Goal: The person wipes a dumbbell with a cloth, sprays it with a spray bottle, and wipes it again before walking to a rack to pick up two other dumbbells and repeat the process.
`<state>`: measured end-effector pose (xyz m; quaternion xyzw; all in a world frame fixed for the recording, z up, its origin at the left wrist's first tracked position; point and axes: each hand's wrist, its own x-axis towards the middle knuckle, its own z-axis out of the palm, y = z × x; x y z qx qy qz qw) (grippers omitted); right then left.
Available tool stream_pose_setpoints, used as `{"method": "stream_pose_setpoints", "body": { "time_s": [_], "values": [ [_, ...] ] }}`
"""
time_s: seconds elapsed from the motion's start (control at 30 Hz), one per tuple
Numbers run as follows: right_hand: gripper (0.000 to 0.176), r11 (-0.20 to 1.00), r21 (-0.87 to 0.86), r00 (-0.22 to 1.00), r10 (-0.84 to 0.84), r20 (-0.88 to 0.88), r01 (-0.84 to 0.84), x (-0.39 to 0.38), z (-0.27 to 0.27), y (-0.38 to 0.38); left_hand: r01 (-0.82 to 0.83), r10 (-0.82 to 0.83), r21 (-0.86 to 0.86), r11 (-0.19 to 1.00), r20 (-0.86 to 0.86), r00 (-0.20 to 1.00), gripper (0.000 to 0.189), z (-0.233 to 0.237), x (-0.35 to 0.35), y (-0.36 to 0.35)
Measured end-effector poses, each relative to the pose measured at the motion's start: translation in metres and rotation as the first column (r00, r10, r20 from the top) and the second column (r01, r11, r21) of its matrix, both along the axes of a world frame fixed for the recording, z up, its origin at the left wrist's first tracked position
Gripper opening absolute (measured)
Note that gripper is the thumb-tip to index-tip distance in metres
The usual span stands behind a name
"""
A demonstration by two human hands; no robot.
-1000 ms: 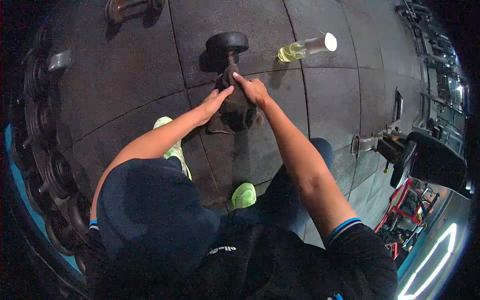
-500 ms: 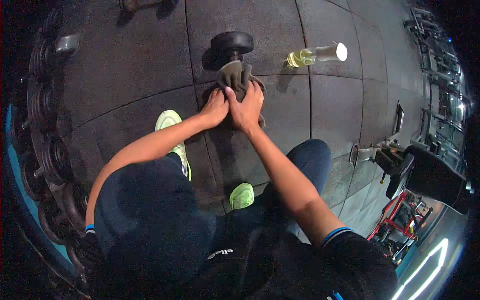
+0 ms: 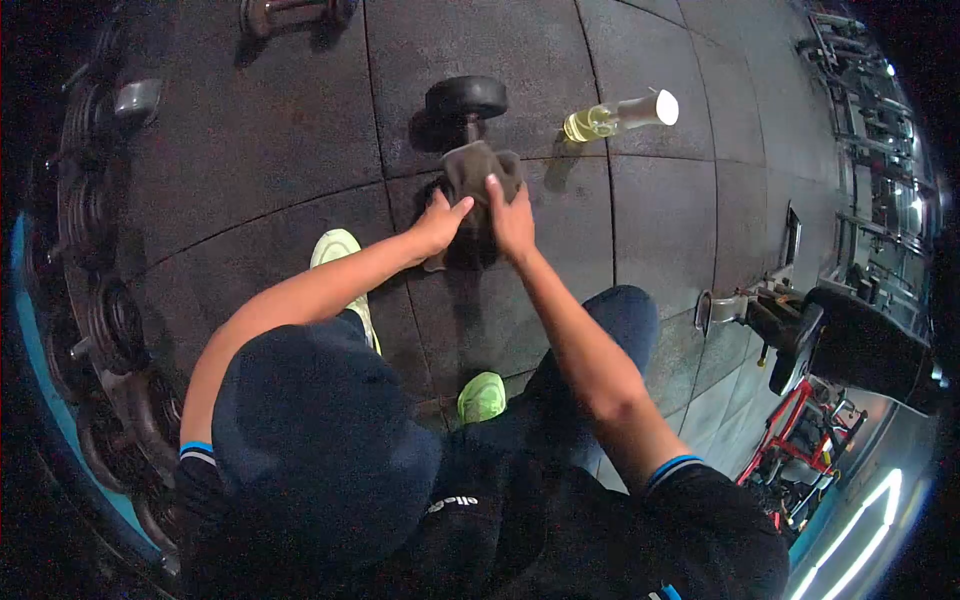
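Observation:
A black dumbbell [image 3: 466, 98] rests on the dark tiled floor in front of me, its far round head bare. A grey-brown cloth [image 3: 478, 168] lies bunched over its handle and near end, hiding part of them. My left hand [image 3: 438, 222] grips the cloth on the left side, thumb on top. From the right, my right hand [image 3: 512, 222] presses around the cloth, its thumb also on top. A bottle of yellowish liquid [image 3: 590, 122] with a white top stands to the right of the dumbbell.
Another dumbbell [image 3: 290, 12] lies at the far left. Weight plates [image 3: 115, 320] line the left side. Padded gym equipment [image 3: 865, 345] and a red-framed machine [image 3: 800, 425] are at right, with racks [image 3: 865, 140] behind. My light green shoes [image 3: 482, 397] are on the floor.
The cloth has been spread and shifted over the dumbbell's near end. My hands have moved apart, the left slightly right and the right slightly lower. The view has shifted a little.

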<state>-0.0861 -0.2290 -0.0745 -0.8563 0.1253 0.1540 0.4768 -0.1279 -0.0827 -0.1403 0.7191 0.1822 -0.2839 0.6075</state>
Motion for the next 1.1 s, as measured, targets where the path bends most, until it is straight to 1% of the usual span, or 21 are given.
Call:
{"method": "stream_pose_setpoints", "body": {
  "time_s": [0.03,0.1,0.13,0.23,0.27,0.37,0.4,0.5,0.6,0.63,0.67,0.7,0.73,0.77,0.83,0.87,0.9,0.97,1.03,1.07,1.1],
  "values": [
    [0.086,0.984,-0.157,0.989,0.102,0.109,-0.084,-0.016,-0.011,0.001,0.049,-0.051,0.073,0.996,0.025,0.998,0.103,-0.001,-0.005,-0.002],
    [0.093,0.938,-0.296,0.957,0.236,0.168,-0.180,-0.038,-0.020,0.005,0.143,-0.148,0.232,0.962,0.005,0.989,0.094,0.004,-0.018,-0.008],
    [0.099,0.924,-0.314,0.961,0.258,0.098,-0.216,-0.040,-0.015,0.006,0.179,-0.185,0.247,0.952,0.003,0.983,0.094,0.014,-0.020,-0.005],
    [0.095,0.914,-0.303,0.952,0.301,0.061,-0.270,-0.019,-0.007,0.011,0.233,-0.268,0.301,0.925,0.079,0.960,0.096,0.025,-0.030,0.003],
    [0.071,0.903,-0.383,0.945,0.279,0.173,-0.197,-0.010,-0.014,0.017,0.239,-0.292,0.327,0.914,0.124,0.948,0.097,0.024,-0.029,0.008],
    [0.047,0.842,-0.275,0.883,0.464,-0.070,-0.464,0.025,-0.005,0.009,0.270,-0.309,0.282,0.921,0.107,0.945,0.101,0.022,-0.019,0.025],
    [0.036,0.806,-0.380,0.873,0.488,-0.007,-0.453,0.026,-0.012,0.009,0.159,-0.241,0.372,0.915,0.185,0.953,0.085,0.024,-0.023,0.022],
    [0.033,0.808,-0.304,0.837,0.544,0.056,-0.505,0.038,0.021,0.014,0.347,-0.380,0.356,0.868,0.026,0.925,0.058,0.071,-0.001,0.043],
    [0.029,0.965,-0.186,0.910,0.240,0.338,-0.185,0.046,0.053,0.039,-0.066,-0.094,0.378,0.924,0.389,0.916,0.037,0.077,0.016,0.052],
    [0.028,0.974,-0.181,0.859,0.209,0.468,-0.138,0.051,0.046,0.044,-0.267,-0.021,0.344,0.900,0.648,0.762,0.036,0.061,0.031,0.054],
    [0.029,0.981,-0.170,0.786,0.175,0.593,-0.090,0.064,0.033,0.053,-0.447,0.027,0.249,0.859,0.851,0.525,0.036,0.047,0.050,0.055],
    [0.031,0.987,-0.156,0.693,0.145,0.706,-0.048,0.075,0.020,0.059,-0.473,0.029,0.310,0.825,0.812,0.583,0.051,0.055,0.061,0.058],
    [0.056,0.937,-0.348,0.700,0.254,0.667,-0.009,0.081,0.005,0.062,-0.494,0.103,0.340,0.800,0.734,0.672,0.064,0.052,0.065,0.060],
    [0.065,0.919,-0.395,0.799,0.233,0.555,0.007,0.075,-0.004,0.070,-0.510,0.181,0.372,0.775,0.643,0.744,0.078,0.046,0.067,0.061],
    [0.083,0.873,-0.488,0.943,0.140,0.303,0.027,0.061,-0.020,0.085,-0.478,0.165,0.432,0.765,0.586,0.793,0.082,0.013,0.054,0.064],
    [0.106,0.886,-0.441,0.964,0.224,0.142,-0.141,0.058,-0.022,0.084,-0.454,0.152,0.462,0.762,0.553,0.819,0.085,-0.003,0.045,0.063],
    [0.117,0.855,-0.428,0.945,0.328,0.006,-0.294,0.058,-0.031,0.083,-0.411,0.168,0.459,0.787,0.481,0.860,0.075,-0.007,0.029,0.059],
    [0.120,0.738,-0.505,0.890,0.424,-0.170,-0.448,0.066,-0.044,0.087,-0.226,0.114,0.326,0.918,0.331,0.937,0.071,-0.004,0.001,0.055],
    [0.112,0.773,-0.456,0.895,0.333,-0.298,-0.440,0.094,-0.051,0.091,-0.028,-0.043,0.237,0.971,0.290,0.956,0.075,0.004,-0.016,0.046],
    [0.082,0.808,-0.469,0.933,0.281,-0.227,-0.357,0.096,-0.050,0.092,0.112,-0.156,0.186,0.976,0.244,0.957,0.089,0.025,-0.017,0.046],
    [0.055,0.876,-0.428,0.970,0.152,-0.190,-0.221,0.101,-0.049,0.095,0.218,-0.269,0.220,0.951,0.238,0.933,0.096,0.040,-0.018,0.044]
  ]
}}
